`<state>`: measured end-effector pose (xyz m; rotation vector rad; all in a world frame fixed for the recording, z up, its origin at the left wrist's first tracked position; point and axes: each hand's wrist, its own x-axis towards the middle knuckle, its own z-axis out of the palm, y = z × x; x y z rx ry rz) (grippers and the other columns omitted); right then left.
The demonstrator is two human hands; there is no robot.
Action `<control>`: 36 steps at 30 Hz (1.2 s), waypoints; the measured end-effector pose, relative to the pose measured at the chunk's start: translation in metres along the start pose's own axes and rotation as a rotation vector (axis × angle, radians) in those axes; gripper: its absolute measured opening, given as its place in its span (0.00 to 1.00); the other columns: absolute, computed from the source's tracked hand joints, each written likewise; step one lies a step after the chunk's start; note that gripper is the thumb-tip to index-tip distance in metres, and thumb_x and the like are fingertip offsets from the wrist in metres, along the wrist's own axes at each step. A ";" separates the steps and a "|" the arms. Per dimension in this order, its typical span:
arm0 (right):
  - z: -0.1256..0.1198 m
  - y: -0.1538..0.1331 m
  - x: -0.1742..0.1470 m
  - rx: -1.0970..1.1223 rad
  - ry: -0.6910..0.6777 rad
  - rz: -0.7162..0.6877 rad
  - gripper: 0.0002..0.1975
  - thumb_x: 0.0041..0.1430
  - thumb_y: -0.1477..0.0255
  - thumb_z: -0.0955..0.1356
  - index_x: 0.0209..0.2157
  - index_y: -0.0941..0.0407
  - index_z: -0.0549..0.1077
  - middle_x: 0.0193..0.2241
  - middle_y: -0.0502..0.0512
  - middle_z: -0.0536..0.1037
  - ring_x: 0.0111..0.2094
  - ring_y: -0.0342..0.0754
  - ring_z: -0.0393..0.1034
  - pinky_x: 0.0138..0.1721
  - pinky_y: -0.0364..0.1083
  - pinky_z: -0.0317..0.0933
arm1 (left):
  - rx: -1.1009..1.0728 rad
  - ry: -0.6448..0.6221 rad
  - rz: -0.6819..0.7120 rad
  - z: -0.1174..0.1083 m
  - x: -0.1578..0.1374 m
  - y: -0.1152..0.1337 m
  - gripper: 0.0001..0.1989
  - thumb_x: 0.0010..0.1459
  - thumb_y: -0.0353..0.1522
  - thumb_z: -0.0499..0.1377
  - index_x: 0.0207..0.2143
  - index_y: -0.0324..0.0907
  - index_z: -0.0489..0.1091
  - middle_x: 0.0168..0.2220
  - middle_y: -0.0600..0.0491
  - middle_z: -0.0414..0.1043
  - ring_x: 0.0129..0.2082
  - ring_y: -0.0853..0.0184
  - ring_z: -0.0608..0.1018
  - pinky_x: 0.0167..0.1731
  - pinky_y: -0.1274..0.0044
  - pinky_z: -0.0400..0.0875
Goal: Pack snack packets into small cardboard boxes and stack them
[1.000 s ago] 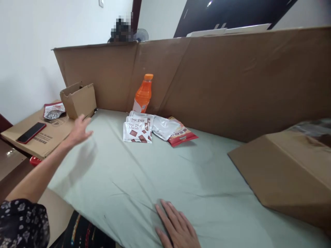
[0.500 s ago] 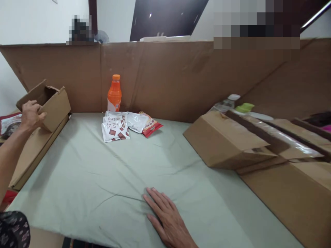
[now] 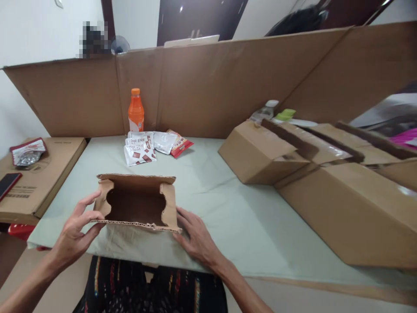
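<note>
A small open-topped cardboard box (image 3: 138, 184) stands at the near edge of the cloth-covered table, its dark inside facing up toward me. My left hand (image 3: 80, 224) is closed on its left end, thumb below and fingers at the front corner. Against the right end lies my right hand (image 3: 195, 239), its fingers along the outer wall and thumb near the front corner, so the box is held between both hands. Beyond it are white "Super Meal" sachets (image 3: 140, 152), a white pouch (image 3: 163, 142) and a red packet (image 3: 182, 147). Behind these stands an orange bottle (image 3: 136, 111).
On the left, a flat carton (image 3: 61, 174) bears a red-edged pouch (image 3: 28, 153) and a dark phone (image 3: 8, 184). Cardboard bins (image 3: 260, 148) line the right, with a clear bottle (image 3: 263, 112) behind. A tall cardboard screen (image 3: 211, 82) closes off the back.
The small box has come from the flat carton at the left to the table's front edge, carried in my left hand. My right hand has moved left from the cloth to its right side.
</note>
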<state>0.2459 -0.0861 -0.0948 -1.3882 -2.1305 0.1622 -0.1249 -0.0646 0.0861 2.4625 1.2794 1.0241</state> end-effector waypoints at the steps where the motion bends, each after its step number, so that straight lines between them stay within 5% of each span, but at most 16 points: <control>1: -0.002 0.000 -0.003 0.053 0.018 0.013 0.28 0.67 0.64 0.66 0.65 0.57 0.68 0.65 0.69 0.69 0.65 0.62 0.66 0.61 0.64 0.65 | -0.015 0.007 -0.022 0.005 -0.002 0.001 0.08 0.67 0.37 0.59 0.34 0.50 0.77 0.65 0.51 0.69 0.59 0.52 0.78 0.56 0.58 0.79; 3: -0.008 -0.004 -0.009 0.156 0.029 0.052 0.33 0.66 0.61 0.67 0.69 0.57 0.64 0.67 0.70 0.67 0.66 0.63 0.65 0.62 0.64 0.65 | -0.062 0.060 -0.055 0.013 -0.004 -0.003 0.05 0.65 0.38 0.62 0.42 0.50 0.76 0.66 0.49 0.66 0.61 0.51 0.76 0.58 0.56 0.76; 6: -0.019 -0.017 -0.013 0.289 0.008 0.147 0.39 0.64 0.58 0.69 0.72 0.55 0.58 0.68 0.68 0.65 0.68 0.64 0.62 0.63 0.65 0.63 | -0.197 0.153 -0.189 0.028 -0.011 -0.019 0.35 0.58 0.41 0.68 0.65 0.53 0.60 0.72 0.44 0.54 0.68 0.48 0.67 0.63 0.54 0.71; 8: -0.022 -0.027 -0.006 0.373 0.018 0.220 0.42 0.63 0.56 0.70 0.73 0.54 0.56 0.69 0.68 0.64 0.68 0.64 0.61 0.64 0.66 0.61 | -0.272 0.149 -0.298 0.042 -0.018 -0.032 0.49 0.54 0.45 0.69 0.71 0.52 0.47 0.74 0.39 0.47 0.68 0.46 0.67 0.60 0.54 0.73; 14: -0.017 -0.039 0.054 0.622 0.117 0.292 0.38 0.62 0.55 0.69 0.68 0.56 0.61 0.60 0.68 0.75 0.55 0.59 0.76 0.52 0.58 0.73 | -0.318 -0.003 -0.341 0.094 -0.021 -0.052 0.28 0.65 0.44 0.60 0.63 0.43 0.62 0.54 0.43 0.73 0.51 0.54 0.80 0.48 0.61 0.80; 22: -0.026 -0.004 0.067 0.369 0.161 0.463 0.30 0.68 0.63 0.61 0.67 0.61 0.60 0.60 0.68 0.74 0.58 0.55 0.71 0.56 0.56 0.68 | -0.234 -0.156 -0.230 0.139 0.014 -0.057 0.25 0.68 0.39 0.63 0.64 0.43 0.65 0.62 0.43 0.69 0.57 0.53 0.76 0.56 0.55 0.74; 28: -0.030 -0.002 0.006 0.036 0.044 0.526 0.29 0.63 0.65 0.67 0.63 0.61 0.68 0.61 0.70 0.73 0.60 0.64 0.68 0.59 0.61 0.61 | 0.050 -0.197 -0.149 0.124 -0.017 -0.066 0.23 0.67 0.39 0.63 0.62 0.42 0.67 0.65 0.43 0.65 0.63 0.49 0.71 0.61 0.50 0.68; 36: -0.029 -0.031 -0.045 -0.320 0.025 0.416 0.21 0.72 0.68 0.60 0.61 0.55 0.71 0.65 0.64 0.69 0.66 0.60 0.59 0.62 0.57 0.53 | 0.392 -0.202 -0.032 0.095 -0.078 -0.053 0.19 0.69 0.38 0.62 0.59 0.43 0.70 0.64 0.44 0.67 0.63 0.51 0.71 0.62 0.51 0.67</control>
